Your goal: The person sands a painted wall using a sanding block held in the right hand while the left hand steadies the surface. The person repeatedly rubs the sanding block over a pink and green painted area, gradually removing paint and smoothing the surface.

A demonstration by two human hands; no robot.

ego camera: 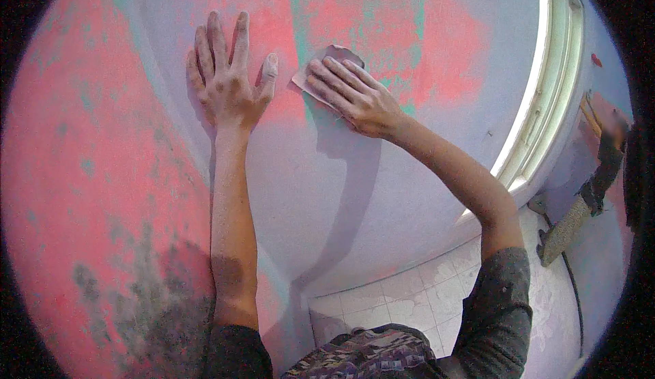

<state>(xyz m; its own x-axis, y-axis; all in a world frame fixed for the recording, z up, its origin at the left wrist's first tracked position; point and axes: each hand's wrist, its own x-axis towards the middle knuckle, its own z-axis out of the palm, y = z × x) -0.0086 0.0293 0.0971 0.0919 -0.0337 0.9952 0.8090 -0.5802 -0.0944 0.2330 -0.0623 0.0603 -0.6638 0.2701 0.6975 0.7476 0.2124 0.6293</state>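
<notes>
A wall (286, 184) with patchy pink, green and pale lilac paint fills the view before me. My left hand (227, 79) rests against it, fingers spread and dusty, holding nothing. To its right, my right hand (353, 92) presses a folded sheet of sandpaper (302, 78) flat to the wall. The sheet's pale edge shows at the lower left of the fingers and its dark reddish side above them; the rest is hidden under the hand. Pink and green patches surround the sheet.
A white door or window frame (550, 87) stands at the right. Beyond it another person (606, 159) works at a wall. A dark cable (575, 292) runs over the dusty floor. Pale floor tiles (409, 297) lie below. Dark stains (148, 297) mark the pink wall at left.
</notes>
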